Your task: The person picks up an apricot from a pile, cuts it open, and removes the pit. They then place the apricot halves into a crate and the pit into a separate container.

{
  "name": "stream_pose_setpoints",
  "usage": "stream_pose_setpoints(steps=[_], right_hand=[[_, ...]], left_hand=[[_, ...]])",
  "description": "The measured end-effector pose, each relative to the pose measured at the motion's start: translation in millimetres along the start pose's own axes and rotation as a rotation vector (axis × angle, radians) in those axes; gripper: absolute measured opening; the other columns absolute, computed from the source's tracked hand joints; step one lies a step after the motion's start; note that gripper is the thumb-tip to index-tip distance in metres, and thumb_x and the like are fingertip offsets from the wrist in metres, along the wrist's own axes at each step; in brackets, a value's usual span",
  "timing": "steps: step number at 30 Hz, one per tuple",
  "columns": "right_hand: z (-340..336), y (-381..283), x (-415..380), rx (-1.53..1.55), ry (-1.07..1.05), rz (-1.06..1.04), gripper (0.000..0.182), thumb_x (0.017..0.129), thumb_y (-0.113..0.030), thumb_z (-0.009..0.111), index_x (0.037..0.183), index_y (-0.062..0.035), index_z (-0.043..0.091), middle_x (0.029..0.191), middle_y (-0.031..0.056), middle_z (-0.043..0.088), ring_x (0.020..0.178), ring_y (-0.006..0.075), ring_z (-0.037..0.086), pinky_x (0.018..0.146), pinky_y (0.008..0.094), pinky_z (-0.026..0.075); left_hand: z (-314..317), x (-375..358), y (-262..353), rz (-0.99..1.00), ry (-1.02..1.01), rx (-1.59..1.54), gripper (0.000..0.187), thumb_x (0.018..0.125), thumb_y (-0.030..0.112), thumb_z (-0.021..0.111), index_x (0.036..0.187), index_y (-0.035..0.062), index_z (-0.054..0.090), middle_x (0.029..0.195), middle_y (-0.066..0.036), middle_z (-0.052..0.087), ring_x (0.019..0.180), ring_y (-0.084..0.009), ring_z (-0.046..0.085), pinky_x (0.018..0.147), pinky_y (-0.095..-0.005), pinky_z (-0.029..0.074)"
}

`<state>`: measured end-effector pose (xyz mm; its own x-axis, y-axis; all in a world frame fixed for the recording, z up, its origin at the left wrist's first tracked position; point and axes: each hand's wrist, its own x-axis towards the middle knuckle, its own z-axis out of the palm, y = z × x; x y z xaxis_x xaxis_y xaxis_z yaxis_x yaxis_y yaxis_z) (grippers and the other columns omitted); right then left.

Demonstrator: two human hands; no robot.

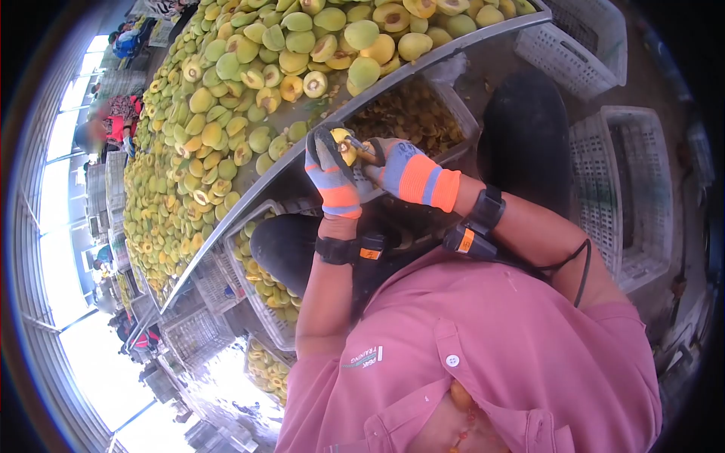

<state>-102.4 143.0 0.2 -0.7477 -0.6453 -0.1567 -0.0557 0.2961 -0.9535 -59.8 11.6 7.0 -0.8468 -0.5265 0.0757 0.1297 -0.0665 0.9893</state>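
My left hand (332,172), in a grey glove with an orange and blue cuff, is closed around a yellow peach half (344,148) with its cut side showing. My right hand (411,172), gloved alike, is closed on a small hand tool (367,153), its tip right at the cut face of the fruit. Fingers hide most of the tool. Both hands are close together at the metal rim (291,155) of a table heaped with green and yellow peach halves (219,136), several with pits in them.
Under the hands stands a crate of brown pits or scraps (408,113). More peaches fill a crate (281,291) by the left knee. White plastic crates (630,196) stand at the right. Other people (121,124) work along the table's far left.
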Motion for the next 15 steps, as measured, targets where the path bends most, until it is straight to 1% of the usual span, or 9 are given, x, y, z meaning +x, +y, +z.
stream_pose_setpoints(steps=[3,5,6,9,11,12,13,14,15], right_hand=[[-4.1,1.2,0.0,0.223,-0.099,-0.043,0.025,0.08,-0.019,0.063,0.101,-0.0046,0.063,0.076,0.0106,0.065,0.068,0.0179,0.061,0.064,0.0332,0.048],[-9.4,-3.1,-1.0,0.249,-0.199,0.167,0.023,0.082,-0.018,0.063,0.1,-0.0041,0.064,0.078,0.0084,0.066,0.071,0.0154,0.061,0.066,0.0314,0.049],[-12.3,-6.3,-0.3,0.26,-0.246,0.27,0.023,0.082,-0.017,0.063,0.1,-0.0039,0.065,0.079,0.0073,0.067,0.072,0.0142,0.061,0.067,0.0306,0.049],[10.4,31.1,12.8,0.362,-0.088,0.098,0.022,0.083,-0.019,0.064,0.101,-0.0048,0.065,0.082,0.0062,0.068,0.074,0.0143,0.061,0.069,0.0297,0.049],[2.0,29.6,13.1,0.231,-0.123,0.082,0.023,0.083,-0.021,0.065,0.1,-0.0051,0.065,0.082,0.0077,0.067,0.073,0.0155,0.061,0.069,0.0306,0.049],[-2.3,24.5,11.7,0.165,-0.144,0.073,0.024,0.083,-0.022,0.065,0.099,-0.0052,0.065,0.081,0.0085,0.067,0.073,0.0161,0.062,0.069,0.031,0.049],[-6.6,18.9,10.7,0.121,-0.169,0.086,0.025,0.082,-0.023,0.065,0.1,-0.0053,0.065,0.082,0.0103,0.067,0.073,0.0191,0.062,0.069,0.0326,0.049],[-9.5,13.0,8.3,0.08,-0.195,0.099,0.026,0.082,-0.024,0.065,0.1,-0.0054,0.064,0.082,0.0121,0.067,0.074,0.0221,0.063,0.07,0.0341,0.05],[-8.2,9.3,5.2,0.044,-0.22,0.114,0.027,0.082,-0.025,0.065,0.1,-0.0055,0.064,0.082,0.0139,0.067,0.074,0.0251,0.064,0.07,0.0356,0.05]], left_hand=[[-1.9,-4.9,-0.8,0.191,-0.097,0.251,0.032,0.1,0.027,0.043,0.114,0.0,0.053,0.104,-0.009,0.059,0.092,-0.0166,0.057,0.08,-0.0301,0.048],[-6.6,-6.8,3.3,0.273,-0.202,0.398,0.031,0.1,0.025,0.042,0.115,-0.0003,0.053,0.106,-0.009,0.058,0.094,-0.016,0.056,0.082,-0.0303,0.048],[-20.6,0.1,-11.0,0.299,-0.275,0.421,0.032,0.101,0.024,0.04,0.121,0.0009,0.05,0.107,-0.009,0.058,0.096,-0.0157,0.056,0.084,-0.0306,0.047],[-12.8,-6.4,-16.8,-0.097,-0.134,0.019,0.035,0.1,0.025,0.041,0.127,0.0029,0.046,0.109,-0.008,0.058,0.096,-0.0147,0.056,0.085,-0.0304,0.048],[-20.6,-8.7,15.6,-0.271,-0.332,0.186,0.038,0.1,0.026,0.042,0.133,0.0058,0.043,0.113,-0.009,0.059,0.098,-0.0171,0.059,0.088,-0.0321,0.048],[-29.0,-6.3,20.9,-0.351,-0.379,0.096,0.038,0.1,0.026,0.042,0.132,0.0061,0.043,0.113,-0.009,0.059,0.098,-0.0178,0.059,0.089,-0.0325,0.048],[-33.2,-4.6,23.4,-0.427,-0.426,0.005,0.038,0.1,0.027,0.043,0.132,0.0063,0.043,0.113,-0.009,0.06,0.097,-0.0186,0.06,0.089,-0.033,0.048],[-36.6,-4.8,19.6,-0.445,-0.374,-0.081,0.037,0.099,0.03,0.045,0.125,0.0047,0.05,0.109,-0.009,0.061,0.091,-0.0201,0.062,0.083,-0.0319,0.05],[-39.1,-5.3,11.4,-0.399,-0.306,-0.104,0.036,0.098,0.029,0.046,0.124,0.0047,0.051,0.109,-0.008,0.061,0.093,-0.0185,0.061,0.083,-0.0304,0.05]])
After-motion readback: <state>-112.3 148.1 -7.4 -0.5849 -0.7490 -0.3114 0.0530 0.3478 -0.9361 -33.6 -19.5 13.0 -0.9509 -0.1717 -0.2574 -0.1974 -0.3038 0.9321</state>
